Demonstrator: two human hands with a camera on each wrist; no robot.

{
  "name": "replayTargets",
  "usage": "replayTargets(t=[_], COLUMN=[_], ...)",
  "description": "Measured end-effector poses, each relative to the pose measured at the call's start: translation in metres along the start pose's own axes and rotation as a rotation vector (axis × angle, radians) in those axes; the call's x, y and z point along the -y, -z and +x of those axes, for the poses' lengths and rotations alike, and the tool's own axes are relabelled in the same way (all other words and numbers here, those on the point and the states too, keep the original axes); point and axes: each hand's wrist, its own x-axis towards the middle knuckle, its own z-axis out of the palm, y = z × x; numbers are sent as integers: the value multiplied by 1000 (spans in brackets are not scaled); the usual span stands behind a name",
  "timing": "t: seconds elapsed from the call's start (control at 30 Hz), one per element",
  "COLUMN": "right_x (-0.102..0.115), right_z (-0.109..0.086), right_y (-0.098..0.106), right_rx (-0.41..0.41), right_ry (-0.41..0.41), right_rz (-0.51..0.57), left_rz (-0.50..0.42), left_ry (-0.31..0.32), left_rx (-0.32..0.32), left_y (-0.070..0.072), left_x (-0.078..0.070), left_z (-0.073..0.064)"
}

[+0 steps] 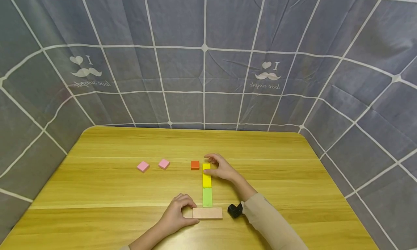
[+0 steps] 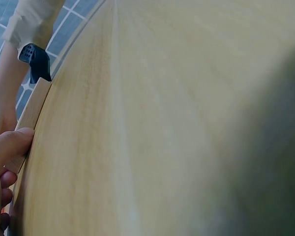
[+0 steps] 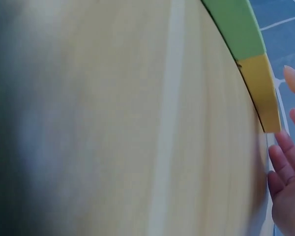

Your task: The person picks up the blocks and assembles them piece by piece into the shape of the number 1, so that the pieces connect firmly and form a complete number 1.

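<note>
My left hand (image 1: pixel 176 215) holds the left end of a plain wooden block (image 1: pixel 208 213), thumb on its near side and fingers at its far side. The left wrist view also shows the thumb against this wooden block (image 2: pixel 35 104). A green block (image 1: pixel 207 197) runs away from its far side, and a yellow block (image 1: pixel 206 181) continues that line, end to end with the green one. Over the yellow block's far end hovers my right hand (image 1: pixel 222 168), thumb and fingers spread apart. In the right wrist view the fingers are loose beside the yellow block (image 3: pixel 259 91), gripping nothing.
A small red-orange square block (image 1: pixel 195 165) lies just left of the yellow block. Two pink square blocks, one nearer the middle (image 1: pixel 164 164) and one farther left (image 1: pixel 143 166), lie on the wooden table (image 1: pixel 107 192). A black device (image 1: pixel 235 210) is at the right wrist. Grey checked curtains surround the table.
</note>
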Motion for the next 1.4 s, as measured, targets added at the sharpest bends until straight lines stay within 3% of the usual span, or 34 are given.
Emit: replayTargets(t=[0.17, 0.8, 1.4], right_x=[1, 1, 2], right_z=[7, 20, 21], right_y=[-5, -19, -24], right_rx=[-7, 13, -24], right_ry=[46, 87, -6], right_rz=[-29, -126, -143], left_rz=[-5, -8, 0], left_ry=[7, 1, -6], left_rx=[7, 7, 2], left_y=[1, 1, 1], left_x=[0, 0, 1], left_z=[0, 1, 1])
